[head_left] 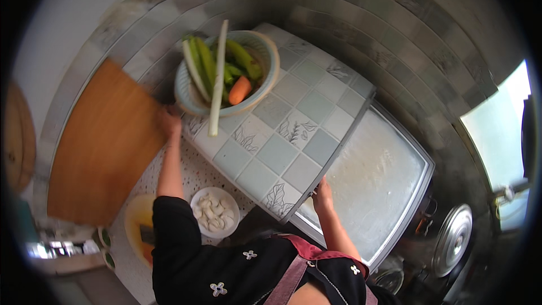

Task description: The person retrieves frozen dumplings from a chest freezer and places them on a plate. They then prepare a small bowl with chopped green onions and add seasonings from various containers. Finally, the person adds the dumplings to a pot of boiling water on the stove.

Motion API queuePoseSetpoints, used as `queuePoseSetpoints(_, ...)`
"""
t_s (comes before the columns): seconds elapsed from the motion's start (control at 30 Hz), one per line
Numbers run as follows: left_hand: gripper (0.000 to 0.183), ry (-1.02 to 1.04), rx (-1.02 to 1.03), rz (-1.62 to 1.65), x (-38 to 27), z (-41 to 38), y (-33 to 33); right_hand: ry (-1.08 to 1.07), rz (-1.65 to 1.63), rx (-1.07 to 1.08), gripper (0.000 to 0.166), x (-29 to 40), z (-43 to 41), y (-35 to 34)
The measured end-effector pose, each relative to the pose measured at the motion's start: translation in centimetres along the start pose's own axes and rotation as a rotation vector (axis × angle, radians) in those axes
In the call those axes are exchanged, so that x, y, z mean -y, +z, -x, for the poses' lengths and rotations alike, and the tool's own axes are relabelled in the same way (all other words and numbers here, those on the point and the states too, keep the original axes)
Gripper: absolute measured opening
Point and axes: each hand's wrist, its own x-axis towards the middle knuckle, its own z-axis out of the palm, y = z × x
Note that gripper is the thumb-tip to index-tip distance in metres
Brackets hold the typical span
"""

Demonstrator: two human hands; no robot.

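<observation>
A wide panel with a grey-green tile pattern (pixel 277 152) spans the middle of the view, partly over a frosted, grey-framed surface (pixel 372 169). My right hand (pixel 323 198) grips the panel's lower right edge, its fingertips hidden beneath it. My left hand (pixel 170 119) is blurred at the panel's left end, close to a brown wooden board (pixel 106 148); its grip is unclear. On the panel's far left part stands a woven-look basin (pixel 271 87) of vegetables. It holds long green peppers (pixel 243 57) and a carrot (pixel 240 90), with a pale stalk (pixel 217 97) lying across its rim.
Left of my body, a white bowl (pixel 236 214) of pale, curved pieces stands on a speckled counter (pixel 199 169). A yellowish board (pixel 133 212) bears a dark blade (pixel 147 234), partly behind my sleeve. A metal lid (pixel 453 239) is at right. Tiled walls (pixel 364 4) enclose the far side.
</observation>
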Motion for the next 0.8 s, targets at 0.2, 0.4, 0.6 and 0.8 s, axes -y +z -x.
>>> queuePoseSetpoints(0.2,0.044,0.580,0.490,-0.206,6.8,-12.7,1.8,0.009,0.030,-0.111,0.065,-1.7,-1.8,2.2)
queuePoseSetpoints(0.4,0.046,0.507,0.555,-0.040,6.7,-13.1,5.1,0.006,-0.035,-0.287,0.066,-1.5,-1.6,3.5)
queuePoseSetpoints(0.6,0.047,0.567,0.515,0.369,10.5,-12.4,8.0,0.092,-0.211,-0.397,0.061,2.8,2.7,7.3)
queuePoseSetpoints(0.8,0.036,0.617,0.595,-0.007,3.1,-9.6,8.3,-0.008,-0.228,-0.511,0.053,0.9,2.9,3.9)
